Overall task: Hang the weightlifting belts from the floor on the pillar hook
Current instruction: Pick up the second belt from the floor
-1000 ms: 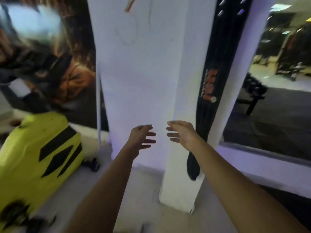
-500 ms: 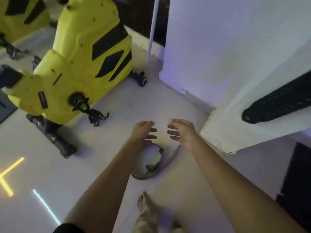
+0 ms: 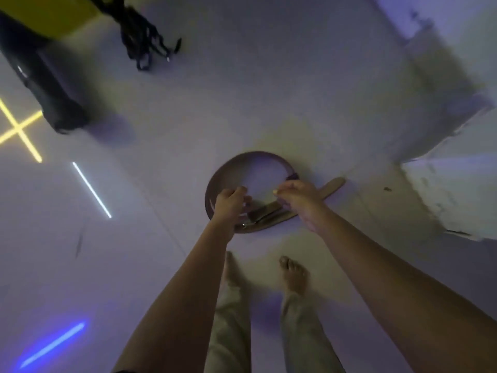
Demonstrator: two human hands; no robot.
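Floor (image 3: pixel 269 84): pale, smooth, glossy, w/ purple-ish light cast; takes up most of the view. Reflected light strips on it at left: a yellow cross (image 3: pixel 18 127), a white line (image 3: pixel 91 189), a blue streak (image 3: pixel 53 344) lower down. White pillar base (image 3: pixel 457 184) at right edge, paint chipped and rough along its bottom corner. Top left: yellow machine body (image 3: pixel 45 14) w/ a black foot (image 3: pixel 45 84) on the floor and a black pedal/strap assembly (image 3: pixel 145 41) beside it, all blurred.

Brown weightlifting belt (image 3: pixel 255 157) lies on the floor just ahead of the person's bare feet (image 3: pixel 293 275), near the pillar base but apart from it. It's curled in a loop, tail end pointing right toward the pillar, metal buckle at the near side.

Both arms reach down. Left hand (image 3: pixel 230 204) is over the loop's left/near part, fingers curled; right hand (image 3: pixel 298 196) over the strap near the tail, fingers bent, thumb out. Motion blur: can't tell if either hand actually grips the belt or only touches it.

No readable brand, label or text anywhere.
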